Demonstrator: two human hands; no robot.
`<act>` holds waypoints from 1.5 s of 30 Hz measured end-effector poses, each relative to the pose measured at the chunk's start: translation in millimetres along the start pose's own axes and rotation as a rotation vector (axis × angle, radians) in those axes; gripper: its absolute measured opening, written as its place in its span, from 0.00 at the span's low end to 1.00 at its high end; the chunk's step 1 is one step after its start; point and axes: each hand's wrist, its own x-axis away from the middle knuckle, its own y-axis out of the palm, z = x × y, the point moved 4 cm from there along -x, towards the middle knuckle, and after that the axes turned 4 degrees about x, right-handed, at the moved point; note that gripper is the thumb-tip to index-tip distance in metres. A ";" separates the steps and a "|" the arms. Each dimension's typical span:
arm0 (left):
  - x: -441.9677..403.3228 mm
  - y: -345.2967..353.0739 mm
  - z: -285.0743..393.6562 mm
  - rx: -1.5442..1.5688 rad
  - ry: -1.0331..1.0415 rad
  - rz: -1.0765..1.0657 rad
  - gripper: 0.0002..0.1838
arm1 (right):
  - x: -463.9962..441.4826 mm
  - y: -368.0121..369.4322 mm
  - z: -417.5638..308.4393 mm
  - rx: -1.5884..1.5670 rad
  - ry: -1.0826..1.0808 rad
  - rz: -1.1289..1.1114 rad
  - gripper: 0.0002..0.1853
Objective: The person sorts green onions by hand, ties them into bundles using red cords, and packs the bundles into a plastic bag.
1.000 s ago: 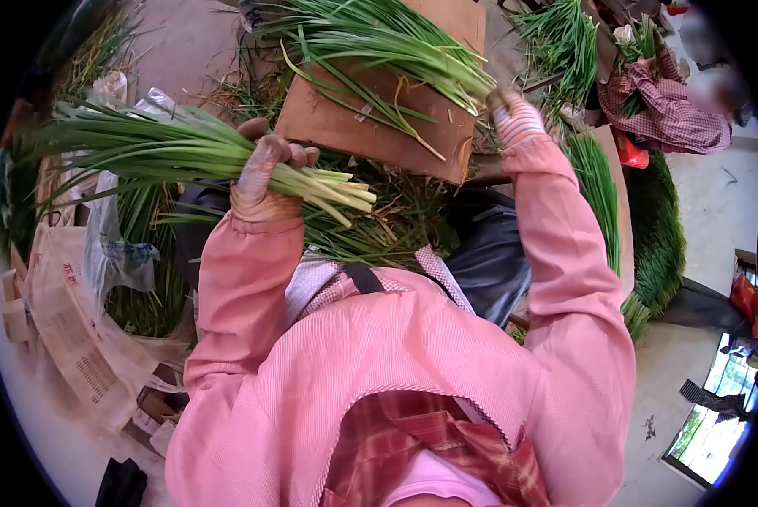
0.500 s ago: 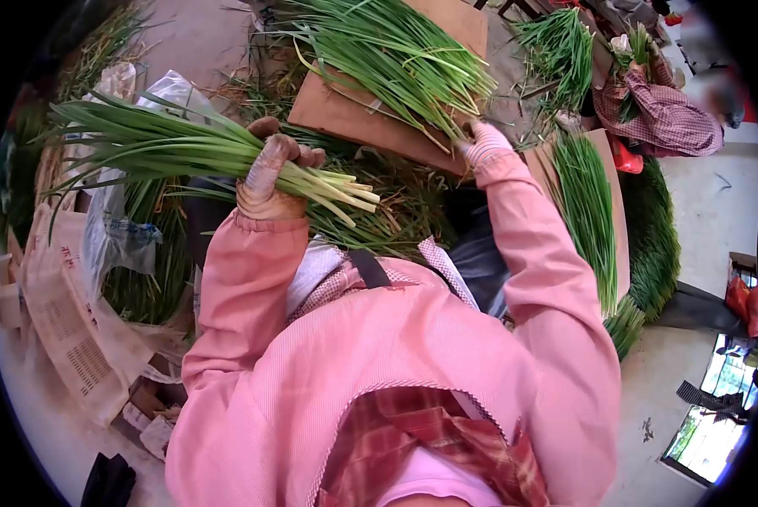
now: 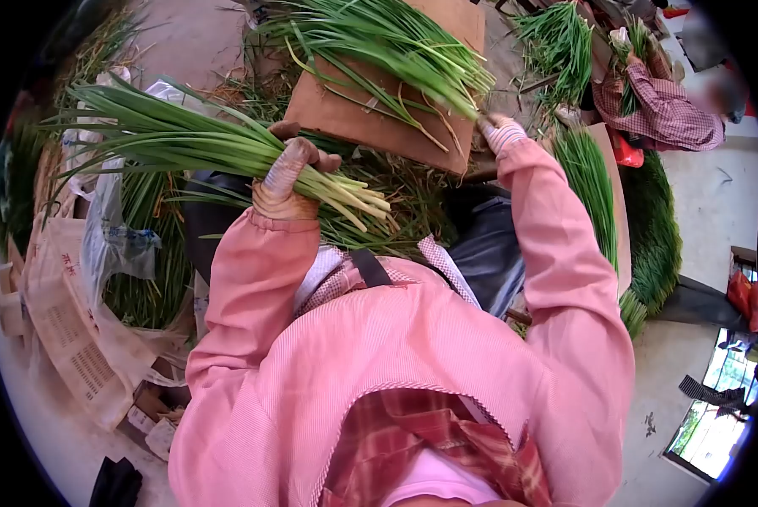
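Note:
My left hand (image 3: 290,176), in a worn glove, is closed around a thick bunch of garlic chives (image 3: 184,145). Their leaves fan out to the left and the pale stem ends poke out to the right. On a brown board (image 3: 345,117) lies a loose pile of garlic chives (image 3: 379,42), stems toward the right. At the board's right edge my right hand (image 3: 499,131), partly wrapped in white, has its fingers pinched on the stem ends of a few chives (image 3: 446,95), whose leaves are smeared by motion. The fingertips are partly hidden.
Trimmed chives (image 3: 586,177) lie on another board at right, beside a big green stack (image 3: 653,237). A plastic bag (image 3: 125,245) and printed sack (image 3: 66,296) are at left. Leaf scraps (image 3: 404,198) cover the floor before me. A co-worker in a checked sleeve (image 3: 657,110) handles chives.
My right hand has moved right, drawing a few chives from the pile. My left hand has shifted slightly right with its bunch. The co-worker's arm has changed position.

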 end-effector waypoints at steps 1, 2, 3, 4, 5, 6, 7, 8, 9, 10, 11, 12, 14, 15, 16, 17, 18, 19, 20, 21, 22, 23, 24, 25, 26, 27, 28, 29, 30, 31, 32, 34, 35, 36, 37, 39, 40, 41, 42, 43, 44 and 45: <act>0.8 -1.2 0.8 -0.004 -0.006 -0.004 0.21 | -9.4 27.1 30.8 -0.367 0.249 -0.198 0.19; 0.5 0.5 -0.3 0.025 -0.051 -0.113 0.20 | 4.1 4.5 8.4 -0.673 0.434 -0.219 0.17; 2.2 1.2 -1.4 0.052 -0.096 -0.214 0.18 | 20.6 -27.7 -24.1 -0.979 0.618 -0.246 0.16; 3.4 -2.9 -0.8 0.037 -0.099 -0.191 0.15 | 18.8 -39.6 -32.1 -1.242 0.617 -0.169 0.14; 4.1 -4.9 0.3 0.031 -0.102 -0.191 0.15 | 20.5 -47.3 -32.7 -1.519 0.318 -0.101 0.15; 1.6 -6.3 0.2 0.012 -0.113 -0.178 0.14 | 25.2 -53.6 -34.6 -1.576 0.311 0.013 0.15; -0.4 -7.9 -1.8 -0.003 -0.125 -0.164 0.13 | 32.3 -60.2 -40.0 -1.626 0.303 0.129 0.16; -2.6 -9.3 -6.7 0.028 -0.137 -0.153 0.14 | 39.9 -53.8 -45.4 -1.509 0.370 0.112 0.16; -1.6 -13.5 -13.1 -0.013 -0.088 0.006 0.14 | 48.2 -41.3 -46.3 -1.391 0.439 0.091 0.16; 2.0 -11.5 -20.9 -0.070 -0.093 0.128 0.13 | 54.8 -17.0 -42.7 -1.392 0.479 -0.031 0.16; 6.8 -10.5 -26.6 -0.131 -0.097 0.252 0.12 | 62.4 6.0 -38.3 -1.364 0.547 -0.146 0.16; 11.5 -15.6 -35.8 -0.063 -0.157 0.285 0.12 | 70.1 32.7 -36.9 -1.378 0.651 -0.176 0.16; 26.6 -18.9 -50.5 -0.068 -0.248 0.404 0.12 | 80.2 82.4 -38.4 -2.022 0.430 -0.894 0.14; 32.7 -29.6 -62.1 -0.056 -0.306 0.449 0.12 | 91.8 89.8 -51.1 -2.089 0.442 -0.967 0.13; 39.6 -36.6 -70.7 -0.116 -0.344 0.471 0.13 | 100.6 86.1 -68.6 -2.114 0.447 -0.967 0.13; 44.1 -41.9 -78.1 -0.177 -0.379 0.489 0.13 | 102.3 77.1 -77.0 -1.882 0.558 -0.677 0.14; 47.7 -45.3 -85.2 -0.211 -0.436 0.490 0.13 | 105.0 70.6 -78.1 -1.631 0.654 -0.405 0.16; 50.4 -48.1 -91.1 -0.242 -0.455 0.485 0.15 | 107.3 73.7 -83.7 -1.654 0.663 -0.409 0.16; 51.1 -51.0 -98.4 -0.215 -0.463 0.448 0.16 | 105.3 75.0 -88.8 -1.606 0.588 -0.445 0.17; 50.7 -52.6 -104.6 -0.185 -0.470 0.410 0.17 | 103.4 75.0 -94.5 -1.556 0.510 -0.479 0.18; 50.7 -50.7 -105.5 -0.222 -0.491 0.436 0.19 | 106.8 73.5 -102.6 -1.540 0.491 -0.461 0.18; 49.0 -52.0 -109.3 -0.192 -0.505 0.447 0.20 | 106.3 71.5 -112.3 -1.554 0.338 -0.393 0.17; 49.2 -51.6 -110.6 -0.191 -0.510 0.457 0.20 | 107.4 72.8 -118.7 -1.558 0.301 -0.378 0.16; 48.4 -50.5 -111.4 -0.190 -0.514 0.467 0.20 | 108.0 74.1 -123.8 -1.561 0.264 -0.362 0.14; 46.9 -54.1 -114.6 -0.174 -0.517 0.427 0.20 | 108.4 80.0 -126.7 -1.578 0.268 -0.366 0.14; 44.9 -58.0 -119.5 -0.118 -0.517 0.392 0.17 | 107.2 85.2 -128.6 -1.457 0.195 -0.302 0.12; 44.8 -60.5 -122.3 -0.141 -0.502 0.386 0.16 | 106.1 86.4 -132.0 -1.332 0.119 -0.236 0.10; 42.5 -63.0 -123.6 -0.162 -0.484 0.376 0.14 | 108.5 89.8 -136.4 -1.370 0.110 -0.244 0.07; 38.5 -68.6 -124.4 -0.195 -0.473 0.306 0.13 | 109.8 92.4 -140.0 -1.423 0.098 -0.266 0.07; 38.7 -69.9 -123.9 -0.171 -0.468 0.330 0.14 | 112.5 92.1 -144.9 -1.476 0.088 -0.292 0.07; 38.7 -72.1 -120.8 -0.221 -0.470 0.333 0.15 | 113.5 89.8 -146.2 -1.490 0.089 -0.294 0.07; 38.5 -73.5 -115.7 -0.280 -0.472 0.339 0.15 | 116.6 88.7 -146.6 -1.580 0.165 -0.463 0.07; 39.1 -73.9 -112.1 -0.336 -0.438 0.358 0.15 | 116.0 93.6 -145.6 -1.663 0.211 -0.513 0.08; 39.9 -74.1 -108.9 -0.389 -0.402 0.376 0.16 | 112.4 95.3 -144.2 -1.648 0.180 -0.413 0.10; 40.8 -72.9 -107.3 -0.393 -0.404 0.381 0.16 | 108.6 97.1 -143.1 -1.629 0.149 -0.313 0.12; 40.3 -75.2 -104.0 -0.520 -0.421 0.501 0.17 | 101.4 100.3 -141.6 -1.458 0.071 -0.284 0.17; 37.3 -75.5 -105.6 -0.400 -0.472 0.527 0.17 | 100.8 87.2 -149.0 -1.327 0.062 -0.334 0.18; 37.0 -73.8 -104.4 -0.432 -0.454 0.499 0.18 | 101.0 81.0 -153.7 -1.195 0.053 -0.380 0.20; 36.9 -71.3 -102.8 -0.464 -0.435 0.472 0.18 | 96.1 93.1 -152.5 -1.320 0.034 -0.382 0.20; 39.8 -56.3 -96.6 -0.644 -0.347 0.391 0.18 | 95.8 99.2 -151.8 -1.559 0.128 -0.448 0.19; 41.3 -56.5 -96.9 -0.646 -0.348 0.391 0.18 | 96.4 102.1 -147.5 -1.625 0.143 -0.486 0.19; 44.1 -58.5 -97.7 -0.565 -0.356 0.431 0.18 | 98.1 105.7 -144.4 -1.691 0.161 -0.525 0.18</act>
